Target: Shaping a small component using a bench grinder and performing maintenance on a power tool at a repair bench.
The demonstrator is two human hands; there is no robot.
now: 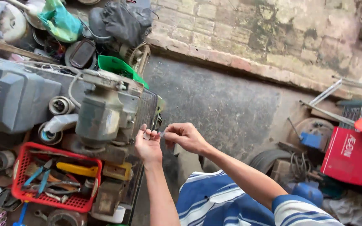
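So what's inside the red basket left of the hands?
The red basket holds blue-handled pliers, a yellow-handled tool and other metal hand tools. Whatever lies beneath that pile is covered, so the bottom cannot be seen.
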